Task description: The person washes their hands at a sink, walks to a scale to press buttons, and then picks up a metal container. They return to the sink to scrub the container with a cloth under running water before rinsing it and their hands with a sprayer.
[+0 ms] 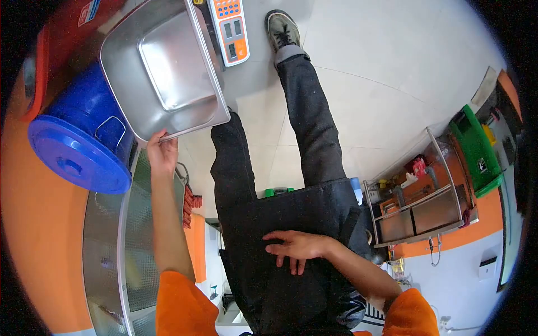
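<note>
My left hand (pixel 162 152) is stretched out in front of me, closed on the near corner of the steel pan (pixel 168 61). The fingers (pixel 158 136) curl up over the rim and pinch it. How the thumb sits under the lip I cannot tell. I judge the grip is at the corner because the rolled edge there gives the firmest purchase on a wide, deep tray with one hand.

The pan lies just beyond my fingertips, tilted, with its empty inside facing me. Touching its far side, further from my fingers, is a scale with an orange keypad (pixel 231 31). Just left of my knuckles sits a blue bucket (pixel 78 140) with its lid on and its wire handle folded against the wall. The pan's edge overlaps it from my view. Beneath my forearm runs a perforated steel counter (pixel 140 235).

My right hand (pixel 297 249) lies well apart from all that, flat on my dark apron (pixel 291 213) with the fingers spread and loose. It grips nothing and probably rests there to steady me while the other arm reaches. Far to the right of it, a steel sink stand (pixel 426 213) and a green bin (pixel 476 148) stand by the wall.
</note>
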The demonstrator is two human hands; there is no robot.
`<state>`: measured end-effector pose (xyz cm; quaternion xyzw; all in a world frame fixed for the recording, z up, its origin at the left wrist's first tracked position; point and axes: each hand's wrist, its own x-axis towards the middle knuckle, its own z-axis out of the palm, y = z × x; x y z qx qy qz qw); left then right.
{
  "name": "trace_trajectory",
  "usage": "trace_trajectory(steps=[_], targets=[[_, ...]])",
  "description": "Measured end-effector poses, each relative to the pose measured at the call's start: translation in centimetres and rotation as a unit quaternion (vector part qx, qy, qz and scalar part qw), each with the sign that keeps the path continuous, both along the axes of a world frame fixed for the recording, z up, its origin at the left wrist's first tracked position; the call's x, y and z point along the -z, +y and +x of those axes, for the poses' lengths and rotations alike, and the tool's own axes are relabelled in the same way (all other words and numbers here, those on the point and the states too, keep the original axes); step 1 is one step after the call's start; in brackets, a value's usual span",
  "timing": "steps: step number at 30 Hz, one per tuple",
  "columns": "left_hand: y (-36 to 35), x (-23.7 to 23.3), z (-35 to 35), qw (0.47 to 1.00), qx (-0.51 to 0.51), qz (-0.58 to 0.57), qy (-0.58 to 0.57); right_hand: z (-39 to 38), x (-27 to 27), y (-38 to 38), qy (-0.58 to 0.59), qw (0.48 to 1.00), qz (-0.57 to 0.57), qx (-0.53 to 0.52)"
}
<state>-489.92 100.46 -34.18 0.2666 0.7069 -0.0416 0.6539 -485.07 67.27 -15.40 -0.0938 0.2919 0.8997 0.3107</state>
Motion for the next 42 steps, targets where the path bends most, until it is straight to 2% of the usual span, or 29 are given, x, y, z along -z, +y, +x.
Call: trace_trajectory(steps=[3, 8, 13, 15, 18, 21, 24, 26, 30, 32, 33, 36, 38, 39, 40, 42], targets=[[1.3, 1.6, -1.9, 0.998, -0.032, -0.049, -0.031, 0.1, 0.1, 0.2, 0.002, 1.000, -0.004, 0.002], [1.0, 3.1, -1.8, 0.998, -0.005, -0.050, -0.037, 0.3, 0.3, 0.5, 0.008, 1.000, -0.013, -0.003], [-1.2, 0.7, -1.2, 0.999, -0.002, -0.024, -0.047, 1.1, -0.1, 0.9, 0.007, 1.000, -0.013, -0.001], [-2.6, -1.4, -1.3, 0.998, 0.004, -0.022, -0.055, 1.3, -0.3, 0.8, -0.011, 1.000, -0.014, 0.008], [-5.7, -7.3, -0.3, 0.996, 0.012, 0.030, -0.081, 0.7, -1.3, 0.7, -0.052, 0.997, -0.033, 0.055], [-9.7, -14.8, 2.9, 0.987, 0.052, 0.072, -0.131, 0.6, -2.8, 0.1, -0.097, 0.982, -0.076, 0.142], [-11.5, -20.7, 3.2, 0.975, 0.103, 0.044, -0.191, -1.1, -4.7, 0.1, -0.176, 0.951, -0.115, 0.225], [-10.7, -24.7, 2.3, 0.961, 0.111, 0.008, -0.253, -3.2, -7.9, 1.1, -0.270, 0.915, -0.154, 0.258], [-10.2, -32.7, 1.0, 0.934, 0.164, -0.086, -0.307, -11.1, -12.1, -0.2, -0.463, 0.749, -0.306, 0.363], [-10.0, -37.1, -0.6, 0.911, 0.205, -0.135, -0.331, -15.5, -17.4, -2.4, -0.412, 0.691, -0.368, 0.466], [-9.0, -35.8, -0.1, 0.900, 0.211, -0.164, -0.344, -17.2, -17.0, -2.1, -0.384, 0.649, -0.407, 0.515], [-6.6, -36.9, 0.2, 0.870, 0.241, -0.233, -0.360, -25.8, -17.0, -2.1, -0.293, 0.591, -0.394, 0.640], [-8.3, -39.0, -1.9, 0.849, 0.250, -0.282, -0.371, -33.8, -18.8, -4.4, -0.277, 0.545, -0.433, 0.662], [-9.6, -40.2, -2.9, 0.838, 0.254, -0.306, -0.373, -38.2, -18.8, -5.2, -0.284, 0.521, -0.487, 0.641], [-14.1, -42.9, -3.1, 0.845, 0.269, -0.286, -0.364, -42.1, -17.6, -7.9, -0.285, 0.494, -0.536, 0.623], [-19.3, -44.4, -4.2, 0.832, 0.305, -0.274, -0.373, -50.8, -13.7, -8.7, -0.300, 0.482, -0.670, 0.478]])
